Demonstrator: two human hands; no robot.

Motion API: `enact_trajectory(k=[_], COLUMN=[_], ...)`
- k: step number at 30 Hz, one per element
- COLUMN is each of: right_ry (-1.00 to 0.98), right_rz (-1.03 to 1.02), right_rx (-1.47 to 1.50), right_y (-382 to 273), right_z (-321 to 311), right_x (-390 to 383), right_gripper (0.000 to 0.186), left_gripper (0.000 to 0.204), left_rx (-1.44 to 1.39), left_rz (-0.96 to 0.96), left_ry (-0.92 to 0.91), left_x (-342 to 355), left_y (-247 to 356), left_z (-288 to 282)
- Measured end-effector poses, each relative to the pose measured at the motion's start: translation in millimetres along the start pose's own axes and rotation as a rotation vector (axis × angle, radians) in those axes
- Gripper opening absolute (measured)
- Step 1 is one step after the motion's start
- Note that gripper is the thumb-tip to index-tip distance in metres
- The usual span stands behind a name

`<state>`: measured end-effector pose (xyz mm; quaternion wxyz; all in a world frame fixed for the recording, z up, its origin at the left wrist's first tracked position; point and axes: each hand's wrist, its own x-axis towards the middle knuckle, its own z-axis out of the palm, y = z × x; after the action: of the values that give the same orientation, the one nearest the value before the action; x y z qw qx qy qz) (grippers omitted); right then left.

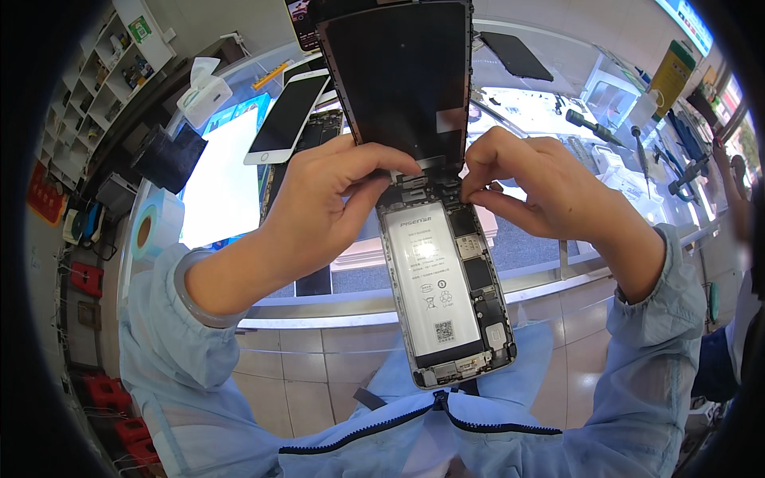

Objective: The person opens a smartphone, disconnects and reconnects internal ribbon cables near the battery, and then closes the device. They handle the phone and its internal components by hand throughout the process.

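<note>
Pale-blue sleeves [187,358] are seen nearest, at 8 and 4 o'clock. Between them, from the centre down to 6 o'clock, the opened phone body [480,275] is set with its white battery [430,279] exposed; the dark screen panel [402,80] is raised at 12. At their junction both hands are engaged, so the parts there are apparently being seated or freed. By the left hand [323,195] a forefinger is laid across the junction, its thumb slightly apart; whether anything is gripped cannot be told. By the right hand [542,187] thumb and forefinger are pressed together at the right edge, their hold hidden. A steady panel and small fingertip movements seem called for. Working room is narrowed by the panel itself. A white phone [288,115] is placed at 11, a tape roll [155,223] at 9, a green-handled screwdriver [594,127] at 2.
</note>
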<state>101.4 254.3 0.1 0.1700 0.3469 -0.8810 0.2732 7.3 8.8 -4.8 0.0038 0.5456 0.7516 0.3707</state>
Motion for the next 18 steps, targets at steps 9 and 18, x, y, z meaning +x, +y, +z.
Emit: enact_trajectory(k=[9,18], right_ry=[-0.034,-0.015], right_rz=[0.020,0.085], right_rx=[-0.146,-0.001], right_y=[-7.8,-5.5], right_z=[0.4,-0.4], right_x=[3.9,2.2], right_gripper=[0.024,0.029], left_gripper=[0.028,0.027], left_rx=[-0.028,-0.037], left_rz=[-0.019,0.008], left_ry=[0.001,0.023], left_x=[-0.2,0.7], left_y=[-2.7,-0.2], left_z=[-0.6,0.9])
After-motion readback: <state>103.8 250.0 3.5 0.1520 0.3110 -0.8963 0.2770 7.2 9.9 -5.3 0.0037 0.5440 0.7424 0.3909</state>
